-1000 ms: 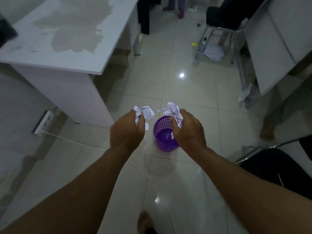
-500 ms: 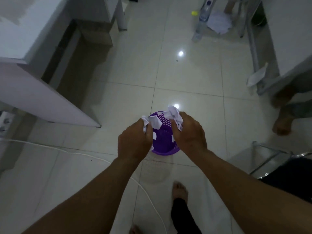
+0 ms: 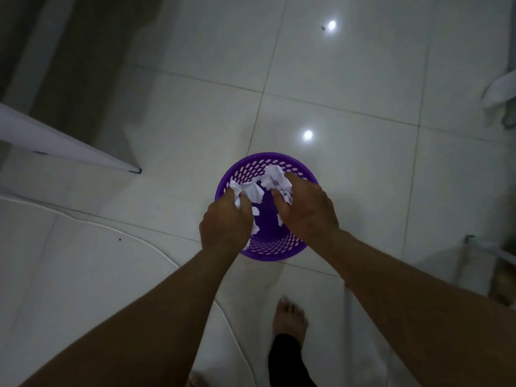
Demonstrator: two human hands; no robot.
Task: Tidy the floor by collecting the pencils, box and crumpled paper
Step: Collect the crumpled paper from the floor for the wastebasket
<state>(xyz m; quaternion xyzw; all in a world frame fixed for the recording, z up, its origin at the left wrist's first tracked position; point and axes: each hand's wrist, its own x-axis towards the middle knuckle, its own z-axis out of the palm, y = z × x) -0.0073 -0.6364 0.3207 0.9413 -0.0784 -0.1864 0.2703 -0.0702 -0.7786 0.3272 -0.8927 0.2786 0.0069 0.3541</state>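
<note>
I am holding both hands over the mouth of the purple basket (image 3: 266, 248), which is standing upright on the pale tiled floor (image 3: 349, 88) where several tile seams meet. My left hand (image 3: 224, 223) is hanging above the basket's left rim, its fingers curled tight around a wad of crumpled paper (image 3: 250, 192); white folds are poking out past my thumb and knuckles and a few scraps are showing below my palm, over the basket's inside. My right hand (image 3: 305, 209) is hanging above the right rim, thumb and fingers pinching a second crumpled paper ball (image 3: 275, 178) that is sticking up toward the far rim. The two wads are sitting just beside each other above the opening, and I cannot tell whether they are touching. The basket's inside is mostly hidden by my hands, so whether anything is lying in it I cannot say. My bare foot (image 3: 290, 318) is standing on the tile just behind the basket, nearer me. A thin white cable (image 3: 156, 248) is running across the floor to the left of my left forearm. At the left edge, the white corner of a desk (image 3: 69, 148) is jutting over the floor, well apart from the basket.
</note>
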